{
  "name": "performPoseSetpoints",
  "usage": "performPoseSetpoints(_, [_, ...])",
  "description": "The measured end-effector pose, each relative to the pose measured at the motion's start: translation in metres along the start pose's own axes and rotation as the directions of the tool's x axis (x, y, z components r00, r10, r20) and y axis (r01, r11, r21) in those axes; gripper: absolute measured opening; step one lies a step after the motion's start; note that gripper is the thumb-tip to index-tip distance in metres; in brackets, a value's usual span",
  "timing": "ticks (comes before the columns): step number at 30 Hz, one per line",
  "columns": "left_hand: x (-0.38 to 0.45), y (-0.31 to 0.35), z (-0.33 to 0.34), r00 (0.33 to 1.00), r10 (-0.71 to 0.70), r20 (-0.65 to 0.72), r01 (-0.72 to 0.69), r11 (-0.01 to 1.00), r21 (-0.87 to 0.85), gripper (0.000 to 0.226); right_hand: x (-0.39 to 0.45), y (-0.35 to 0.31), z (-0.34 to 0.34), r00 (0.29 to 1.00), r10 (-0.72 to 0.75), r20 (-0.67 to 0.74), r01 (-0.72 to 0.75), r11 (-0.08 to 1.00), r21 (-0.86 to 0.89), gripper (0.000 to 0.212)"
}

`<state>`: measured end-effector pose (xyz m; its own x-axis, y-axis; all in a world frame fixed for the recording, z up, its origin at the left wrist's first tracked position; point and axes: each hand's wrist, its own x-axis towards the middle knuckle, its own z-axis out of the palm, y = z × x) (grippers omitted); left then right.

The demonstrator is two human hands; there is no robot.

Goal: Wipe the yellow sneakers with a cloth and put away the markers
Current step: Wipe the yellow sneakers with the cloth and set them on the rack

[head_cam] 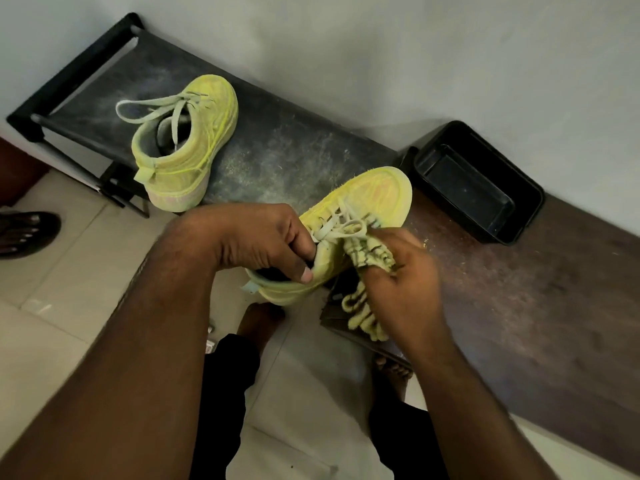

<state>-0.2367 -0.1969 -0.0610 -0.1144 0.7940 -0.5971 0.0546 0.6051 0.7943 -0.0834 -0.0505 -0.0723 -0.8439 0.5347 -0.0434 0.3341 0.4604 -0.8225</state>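
Note:
One yellow sneaker (377, 199) is held above the front edge of the bench, toe pointing away from me. My left hand (256, 240) grips its collar, fingers inside the opening. My right hand (405, 271) is closed on a yellow shaggy cloth (367, 258) pressed against the sneaker's right side near the laces; more of the cloth hangs below the hand. The second yellow sneaker (194, 140) lies on its side on the dusty black rack top (277, 147) at the left, laces loose. No markers are visible.
A black plastic tray (478, 181) sits against the wall at the right, on a brown wooden surface (519, 289). My bare feet stand on the beige tiled floor (69, 271). Another person's sandalled foot (24, 232) shows at the left edge.

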Motion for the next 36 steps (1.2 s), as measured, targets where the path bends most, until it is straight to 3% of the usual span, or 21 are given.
performPoseSetpoints(2, [0.0,-0.002,0.001,1.0,0.001,-0.006,-0.001,1.0,-0.007,0.028,-0.002,-0.005,0.0,0.989,0.013,0.146,-0.035,0.988,0.15,0.025])
performPoseSetpoints(3, [0.0,-0.002,0.001,1.0,0.0,-0.012,0.0,1.0,-0.012,0.029,0.0,-0.004,-0.002,0.988,0.042,0.147,-0.071,0.976,0.204,0.023])
performPoseSetpoints(6, [0.002,-0.001,0.001,1.0,0.005,-0.026,-0.005,1.0,-0.018,0.026,0.005,0.005,-0.003,0.997,0.01,-0.081,-0.004,0.997,0.081,0.026])
performPoseSetpoints(7, [0.002,-0.001,0.0,1.0,0.009,-0.025,-0.01,1.0,-0.013,0.025,0.004,0.003,-0.001,0.995,-0.026,-0.099,0.029,0.999,0.027,0.027])
performPoseSetpoints(10, [0.002,-0.003,0.0,0.999,0.008,-0.038,-0.007,1.0,0.016,0.016,-0.006,-0.003,0.006,0.988,-0.132,0.076,0.128,0.99,0.051,0.029])
performPoseSetpoints(12, [0.002,-0.003,0.0,0.999,0.003,-0.05,-0.001,1.0,0.03,0.018,-0.005,-0.005,0.001,0.984,-0.126,0.122,0.115,0.989,0.094,0.029])
performPoseSetpoints(14, [0.002,-0.002,0.0,0.998,-0.001,-0.056,0.002,1.0,0.023,0.013,-0.001,0.001,-0.005,0.99,-0.14,0.027,0.141,0.989,-0.049,0.036])
performPoseSetpoints(16, [0.003,-0.001,-0.001,0.998,0.001,-0.063,0.0,1.0,0.029,0.009,-0.001,0.004,-0.006,0.98,-0.185,-0.071,0.149,0.924,-0.352,0.045])
performPoseSetpoints(18, [0.002,-0.001,-0.001,0.998,0.013,-0.059,-0.011,0.999,0.031,0.01,-0.009,0.0,0.004,0.961,-0.27,-0.057,0.206,0.838,-0.505,0.047])
performPoseSetpoints(21, [0.001,-0.002,0.0,0.998,0.019,-0.059,-0.018,0.999,0.028,0.013,-0.019,-0.007,0.018,0.906,-0.422,0.042,0.396,0.807,-0.437,0.04])
performPoseSetpoints(23, [0.001,-0.001,0.0,0.997,0.017,-0.076,-0.017,1.0,-0.001,0.013,-0.013,-0.001,0.013,0.888,-0.456,0.063,0.434,0.784,-0.444,0.039])
performPoseSetpoints(27, [0.002,0.002,0.002,0.996,-0.002,-0.091,0.0,1.0,-0.026,0.007,0.002,0.016,-0.009,0.965,-0.251,-0.077,0.153,0.774,-0.615,0.056])
performPoseSetpoints(29, [0.001,0.006,0.003,0.993,-0.027,-0.114,0.023,0.999,-0.04,0.015,0.0,0.014,-0.006,0.958,-0.27,-0.099,0.158,0.781,-0.604,0.057])
performPoseSetpoints(32, [-0.004,0.01,0.003,0.975,-0.015,-0.221,0.003,0.999,-0.054,0.033,-0.007,0.01,0.003,0.896,-0.443,0.026,0.401,0.784,-0.474,0.052])
performPoseSetpoints(33, [-0.005,0.012,0.001,0.959,0.0,-0.285,-0.016,0.998,-0.055,0.031,-0.006,0.011,-0.001,0.894,-0.448,-0.01,0.407,0.82,-0.403,0.054])
performPoseSetpoints(36, [-0.008,0.014,-0.003,0.871,0.031,-0.491,-0.049,0.999,-0.024,0.035,0.003,0.018,-0.029,0.914,-0.296,-0.276,0.237,0.945,-0.226,0.063])
